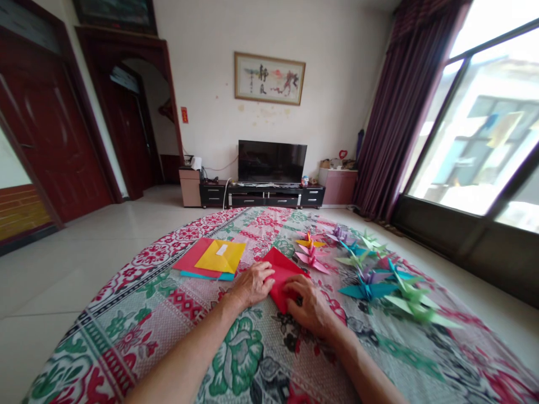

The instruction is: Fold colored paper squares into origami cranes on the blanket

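A red sheet of folding paper (278, 281) lies on the table between my hands, partly folded, with one corner pointing away from me. My left hand (255, 284) grips its left edge with bent fingers. On the opposite side, my right hand (309, 306) has its thumb and fingers closed on the lower right part of the paper, hiding some of it. To the left is a small stack of paper: a yellow piece (219, 256) with a white label lies over a pink sheet (191, 261) and a blue sheet (210, 275).
Several folded paper cranes stand on the right, among them a blue crane (368, 287), a green crane (419, 306) and a pink crane (311, 258). A patterned cloth (238, 353) covers the round table. Beyond it stands a television (272, 163) on a low cabinet.
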Tool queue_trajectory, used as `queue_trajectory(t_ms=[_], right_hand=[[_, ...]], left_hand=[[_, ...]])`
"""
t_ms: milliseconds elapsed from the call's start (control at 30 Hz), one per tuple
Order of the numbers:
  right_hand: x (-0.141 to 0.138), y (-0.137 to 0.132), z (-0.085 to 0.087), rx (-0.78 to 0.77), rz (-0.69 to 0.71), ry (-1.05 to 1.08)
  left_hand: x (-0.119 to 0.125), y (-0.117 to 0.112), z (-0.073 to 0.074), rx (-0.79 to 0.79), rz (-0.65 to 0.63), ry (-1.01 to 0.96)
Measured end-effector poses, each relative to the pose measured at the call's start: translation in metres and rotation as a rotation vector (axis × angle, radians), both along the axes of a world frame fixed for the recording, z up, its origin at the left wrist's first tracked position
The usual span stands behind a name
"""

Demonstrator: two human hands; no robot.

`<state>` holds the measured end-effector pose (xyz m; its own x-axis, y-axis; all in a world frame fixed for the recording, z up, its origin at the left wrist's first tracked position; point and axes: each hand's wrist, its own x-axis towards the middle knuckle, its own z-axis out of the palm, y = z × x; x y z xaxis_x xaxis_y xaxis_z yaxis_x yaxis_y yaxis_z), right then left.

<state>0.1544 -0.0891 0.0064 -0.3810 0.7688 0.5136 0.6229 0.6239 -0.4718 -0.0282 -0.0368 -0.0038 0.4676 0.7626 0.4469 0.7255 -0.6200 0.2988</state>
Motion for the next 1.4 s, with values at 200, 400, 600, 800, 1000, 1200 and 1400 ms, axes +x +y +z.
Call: queue_trajectory(t_ms=[200,400,600,800,1000,1200,1400], right_hand=[[0.003,-0.001,0.001,-0.019,0.004,-0.055],[0.002,-0.002,0.0,0.007,0.006,-0.071],[0.008,0.0,-0.003,0.009,-0.054,-0.118],[0.019,0.001,-0.004,-0.049,-0.098,-0.189],[0.025,0.003,-0.001,-0.096,-0.078,-0.207],[0.016,-0.002,0.0,-0.086,-0.146,-0.226],[0.004,-0.011,-0.004,-0.01,-0.231,-0.245]], left_hand=[[0.0,0.001,0.001,0.002,-0.022,0.005],[-0.002,-0.006,0.001,-0.01,-0.016,0.108],[-0.006,-0.016,0.002,-0.152,0.034,0.238],[-0.007,-0.019,0.005,-0.197,0.028,0.27],[-0.009,-0.018,0.006,-0.222,0.01,0.299],[-0.011,-0.017,0.007,-0.242,-0.004,0.317],[-0.011,-0.017,0.008,-0.226,-0.004,0.308]])
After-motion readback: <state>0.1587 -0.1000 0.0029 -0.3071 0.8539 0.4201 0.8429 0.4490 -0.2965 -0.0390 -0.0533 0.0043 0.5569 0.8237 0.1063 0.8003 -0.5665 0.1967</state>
